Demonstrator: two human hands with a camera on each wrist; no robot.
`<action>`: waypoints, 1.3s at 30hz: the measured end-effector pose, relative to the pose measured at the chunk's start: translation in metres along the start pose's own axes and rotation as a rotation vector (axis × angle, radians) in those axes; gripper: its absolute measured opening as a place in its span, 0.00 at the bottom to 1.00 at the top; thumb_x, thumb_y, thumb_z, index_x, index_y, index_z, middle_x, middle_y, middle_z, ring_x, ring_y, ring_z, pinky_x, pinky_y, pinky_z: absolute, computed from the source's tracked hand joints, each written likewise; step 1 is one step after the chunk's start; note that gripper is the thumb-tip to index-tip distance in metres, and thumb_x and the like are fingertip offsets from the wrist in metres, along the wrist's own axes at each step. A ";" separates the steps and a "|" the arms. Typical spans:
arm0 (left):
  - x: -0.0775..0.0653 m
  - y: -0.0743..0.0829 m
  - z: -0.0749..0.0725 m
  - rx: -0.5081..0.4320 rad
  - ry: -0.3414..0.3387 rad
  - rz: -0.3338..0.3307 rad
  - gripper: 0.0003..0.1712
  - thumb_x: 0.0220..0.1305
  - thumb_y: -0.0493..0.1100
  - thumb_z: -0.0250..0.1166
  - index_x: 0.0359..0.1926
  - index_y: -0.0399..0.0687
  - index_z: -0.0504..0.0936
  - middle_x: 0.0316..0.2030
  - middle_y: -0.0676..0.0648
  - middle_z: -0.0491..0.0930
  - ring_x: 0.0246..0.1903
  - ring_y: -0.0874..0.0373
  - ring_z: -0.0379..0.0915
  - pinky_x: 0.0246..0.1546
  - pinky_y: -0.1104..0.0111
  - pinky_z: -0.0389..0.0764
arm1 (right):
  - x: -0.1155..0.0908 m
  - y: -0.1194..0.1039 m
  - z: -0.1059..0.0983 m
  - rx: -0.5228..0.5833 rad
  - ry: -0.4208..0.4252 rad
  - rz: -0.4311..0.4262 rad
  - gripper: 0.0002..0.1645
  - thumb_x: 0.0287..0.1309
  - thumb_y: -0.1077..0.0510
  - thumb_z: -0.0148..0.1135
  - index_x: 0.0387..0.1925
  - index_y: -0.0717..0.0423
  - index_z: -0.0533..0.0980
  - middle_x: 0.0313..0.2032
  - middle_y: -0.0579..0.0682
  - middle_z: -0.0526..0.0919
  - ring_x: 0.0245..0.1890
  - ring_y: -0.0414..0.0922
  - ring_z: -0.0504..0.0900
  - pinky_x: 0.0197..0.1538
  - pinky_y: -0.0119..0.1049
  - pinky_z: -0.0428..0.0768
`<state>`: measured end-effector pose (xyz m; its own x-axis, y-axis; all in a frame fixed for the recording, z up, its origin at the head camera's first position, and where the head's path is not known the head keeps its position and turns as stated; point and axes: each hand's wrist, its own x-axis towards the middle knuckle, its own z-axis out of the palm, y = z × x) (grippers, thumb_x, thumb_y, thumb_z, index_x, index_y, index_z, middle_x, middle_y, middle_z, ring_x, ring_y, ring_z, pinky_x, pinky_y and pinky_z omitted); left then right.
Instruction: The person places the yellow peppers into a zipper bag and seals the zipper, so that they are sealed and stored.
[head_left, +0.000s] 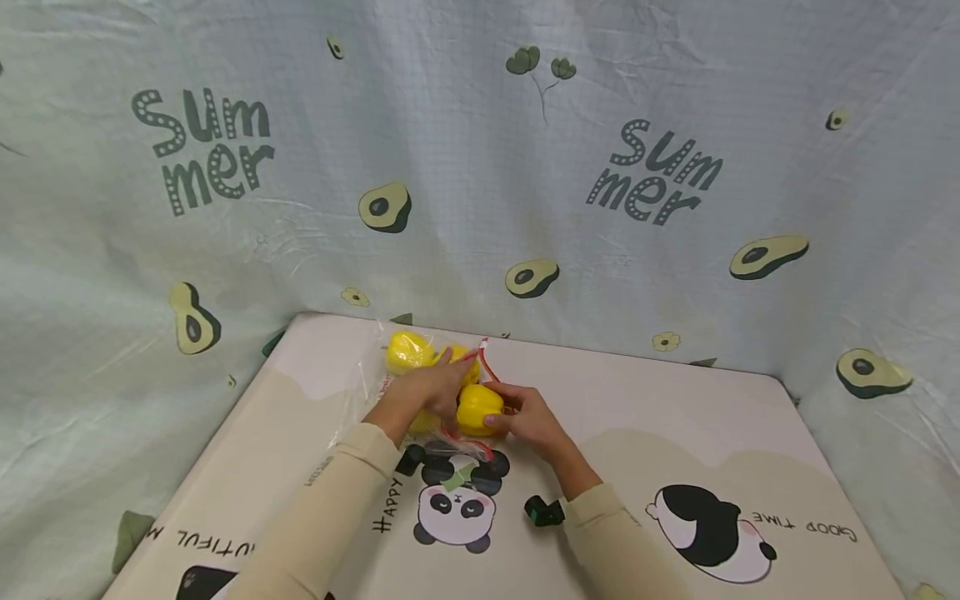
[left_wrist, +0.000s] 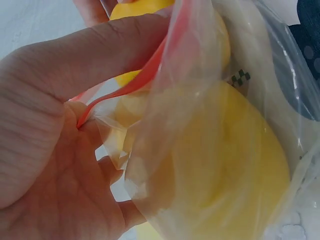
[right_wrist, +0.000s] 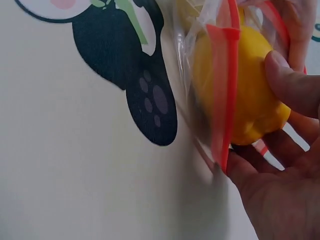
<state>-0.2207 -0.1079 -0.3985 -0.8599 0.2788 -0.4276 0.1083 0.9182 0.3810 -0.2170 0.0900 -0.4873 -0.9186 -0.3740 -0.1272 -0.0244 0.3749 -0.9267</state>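
A clear zip bag (head_left: 366, 387) with a red zip strip (right_wrist: 225, 90) lies at the back left of the table. Through its plastic show yellow bell peppers (head_left: 408, 352), one of them large (left_wrist: 230, 160) in the left wrist view. My left hand (head_left: 431, 390) grips the bag at its mouth, thumb by the red strip and fingers partly hidden behind plastic. From the right, my right hand (head_left: 534, 419) holds another yellow bell pepper (head_left: 478, 408) between thumb and fingers. In the right wrist view that pepper sits within the bag's mouth, behind one red edge.
The light table cover (head_left: 600, 400) carries printed pandas and lettering. Behind it hangs a pale curtain (head_left: 465, 125) with avocado prints. Small black devices (head_left: 543, 511) are on my wrists. The table's back edge is close behind the bag.
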 end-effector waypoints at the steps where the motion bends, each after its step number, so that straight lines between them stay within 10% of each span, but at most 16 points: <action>1: 0.000 -0.001 0.000 0.004 0.000 0.001 0.72 0.46 0.40 0.85 0.85 0.58 0.48 0.84 0.45 0.49 0.85 0.46 0.34 0.79 0.42 0.60 | 0.000 0.000 0.001 -0.010 -0.013 0.000 0.36 0.62 0.57 0.73 0.71 0.49 0.75 0.64 0.54 0.82 0.54 0.51 0.80 0.59 0.44 0.86; 14: 0.002 -0.004 0.006 0.019 -0.003 0.005 0.75 0.44 0.41 0.86 0.85 0.60 0.46 0.84 0.46 0.48 0.85 0.45 0.35 0.77 0.40 0.63 | 0.000 0.007 -0.005 0.026 -0.143 0.017 0.48 0.57 0.61 0.70 0.79 0.49 0.64 0.73 0.58 0.72 0.64 0.56 0.77 0.70 0.51 0.79; 21: 0.001 -0.003 0.005 0.025 0.011 0.007 0.74 0.44 0.41 0.86 0.85 0.59 0.47 0.85 0.47 0.48 0.85 0.45 0.34 0.77 0.39 0.63 | 0.003 0.007 -0.003 0.031 -0.105 -0.016 0.37 0.53 0.65 0.72 0.66 0.54 0.72 0.66 0.56 0.79 0.65 0.55 0.80 0.69 0.49 0.80; 39: 0.001 -0.004 0.002 0.030 0.019 -0.006 0.74 0.45 0.39 0.85 0.85 0.63 0.47 0.85 0.50 0.47 0.85 0.47 0.33 0.74 0.39 0.67 | 0.003 0.001 0.001 -0.071 -0.107 -0.037 0.36 0.59 0.64 0.70 0.69 0.56 0.74 0.65 0.56 0.82 0.65 0.55 0.81 0.73 0.53 0.76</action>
<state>-0.2205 -0.1109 -0.4022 -0.8700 0.2683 -0.4137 0.1178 0.9278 0.3541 -0.2195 0.0885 -0.4889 -0.8694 -0.4758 -0.1336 -0.0889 0.4165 -0.9048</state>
